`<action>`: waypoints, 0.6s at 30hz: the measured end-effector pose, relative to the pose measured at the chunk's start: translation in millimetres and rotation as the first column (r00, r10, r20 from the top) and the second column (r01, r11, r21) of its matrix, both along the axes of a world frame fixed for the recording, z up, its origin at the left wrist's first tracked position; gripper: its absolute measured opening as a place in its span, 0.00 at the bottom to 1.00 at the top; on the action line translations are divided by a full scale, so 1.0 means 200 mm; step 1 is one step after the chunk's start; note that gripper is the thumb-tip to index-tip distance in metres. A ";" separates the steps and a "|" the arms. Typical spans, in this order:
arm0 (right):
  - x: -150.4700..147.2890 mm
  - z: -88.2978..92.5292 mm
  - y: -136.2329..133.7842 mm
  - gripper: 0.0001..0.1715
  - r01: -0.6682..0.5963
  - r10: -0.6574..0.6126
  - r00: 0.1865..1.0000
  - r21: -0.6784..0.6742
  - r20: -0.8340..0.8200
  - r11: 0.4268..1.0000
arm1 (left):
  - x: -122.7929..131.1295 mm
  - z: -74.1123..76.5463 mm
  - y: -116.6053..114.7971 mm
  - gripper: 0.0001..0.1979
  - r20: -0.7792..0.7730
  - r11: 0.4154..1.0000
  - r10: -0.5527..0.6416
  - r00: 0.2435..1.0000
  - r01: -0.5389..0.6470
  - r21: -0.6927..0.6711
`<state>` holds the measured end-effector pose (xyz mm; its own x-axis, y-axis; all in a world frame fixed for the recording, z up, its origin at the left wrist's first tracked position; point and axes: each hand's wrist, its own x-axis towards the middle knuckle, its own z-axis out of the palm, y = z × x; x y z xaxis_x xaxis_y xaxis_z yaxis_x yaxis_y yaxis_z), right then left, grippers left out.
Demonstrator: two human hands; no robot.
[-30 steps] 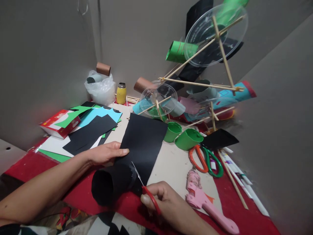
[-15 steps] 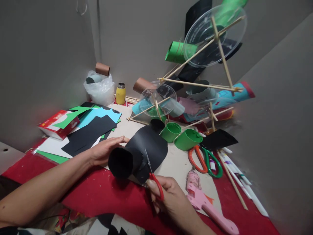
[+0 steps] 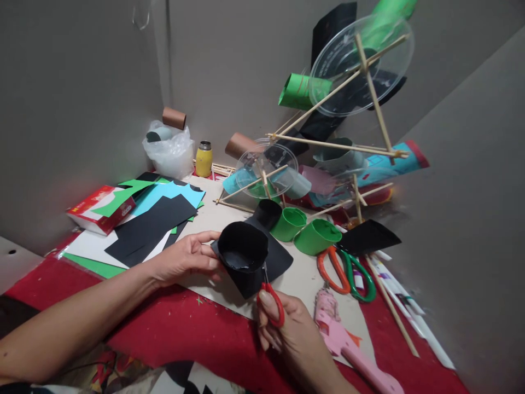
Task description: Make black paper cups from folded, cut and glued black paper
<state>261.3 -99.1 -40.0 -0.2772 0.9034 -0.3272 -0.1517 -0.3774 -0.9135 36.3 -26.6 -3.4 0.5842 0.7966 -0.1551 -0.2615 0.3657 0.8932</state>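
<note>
The right hand [image 3: 287,323] grips red-handled scissors [image 3: 278,307], with blades at the right edge of a black paper tube [image 3: 244,279]; the left hand [image 3: 192,260] grasps its left side. The tube is above the beige board [image 3: 219,210]. Red cloth [image 3: 184,334] spreads along the board's near edge; green paper rings [image 3: 318,243] stand beyond.

I record: light dim; grey walls [image 3: 233,71] at 9, 12, 3 o'clock; red cloth [image 3: 205,336] toward 6; pale holed panel [image 3: 20,265] at 8.
</note>
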 end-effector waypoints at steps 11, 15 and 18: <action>-0.01 0.00 0.00 0.33 -0.022 0.019 0.999 0.049 0.044 0.999 | 0.03 -0.03 -0.03 0.16 0.023 0.996 0.084 0.996 -0.084 0.009; -0.01 0.00 -0.01 0.33 -0.034 0.026 0.995 0.080 0.101 0.996 | 0.04 -0.02 -0.03 0.12 0.094 0.983 0.165 0.982 -0.156 -0.093; -0.02 0.01 -0.01 0.33 -0.025 0.017 0.993 0.067 0.116 0.997 | 0.04 -0.01 -0.03 0.11 0.077 0.979 0.191 0.979 -0.184 -0.084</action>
